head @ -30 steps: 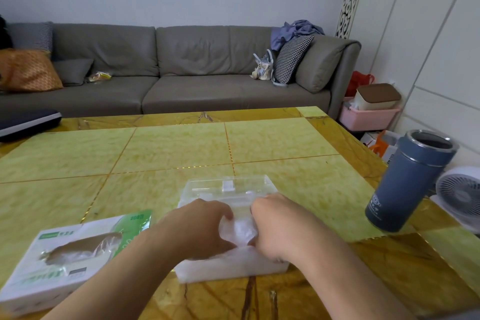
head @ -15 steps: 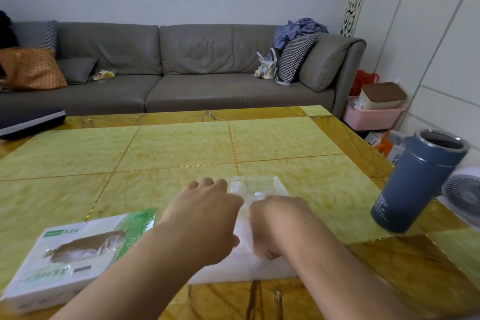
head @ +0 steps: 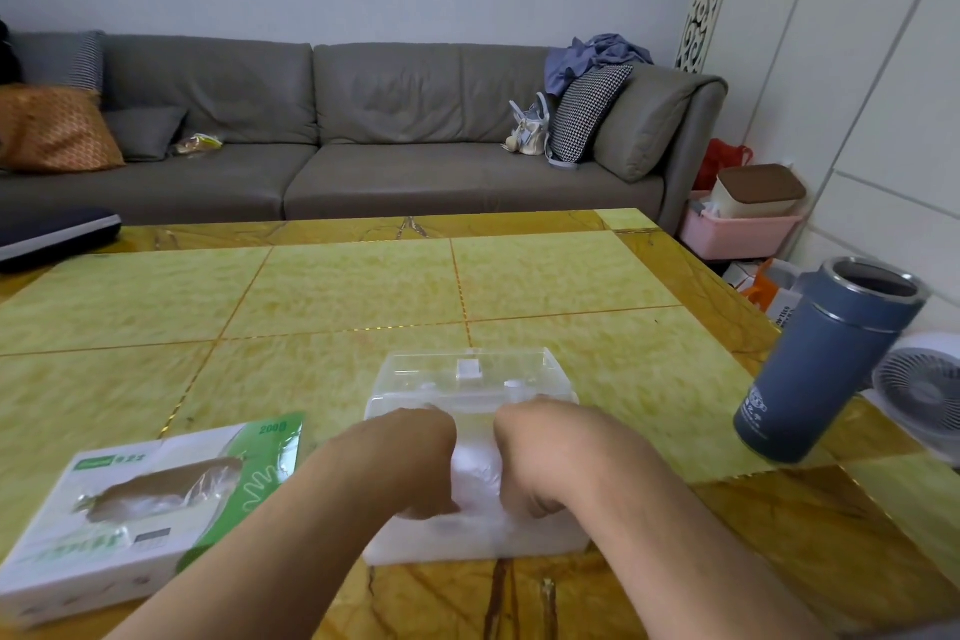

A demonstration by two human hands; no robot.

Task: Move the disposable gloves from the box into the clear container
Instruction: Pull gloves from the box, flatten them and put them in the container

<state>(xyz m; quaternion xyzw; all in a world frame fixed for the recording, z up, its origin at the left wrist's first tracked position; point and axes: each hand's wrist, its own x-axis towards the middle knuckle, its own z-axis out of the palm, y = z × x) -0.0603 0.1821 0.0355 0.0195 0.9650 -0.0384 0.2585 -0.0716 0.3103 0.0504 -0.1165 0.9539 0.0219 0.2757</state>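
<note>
A clear plastic container (head: 470,379) stands on the table in front of me, its lid tipped open at the back. A white wad of disposable gloves (head: 475,478) fills it. My left hand (head: 410,463) and my right hand (head: 535,457) are both down in the container with fingers curled into the gloves, one on each side of the wad. The fingertips are hidden in the plastic. The green and white glove box (head: 140,504) lies flat to the left, a few gloves showing through its oval slot.
A blue steel tumbler (head: 826,359) with no lid stands near the table's right edge. A white fan (head: 924,390) sits on the floor beyond it. A dark flat thing (head: 52,234) lies at the far left corner. A grey sofa (head: 363,130) runs behind the table.
My left hand, lifted over the container half a second ago, has come back down onto the gloves. Both hands now press into the wad side by side.
</note>
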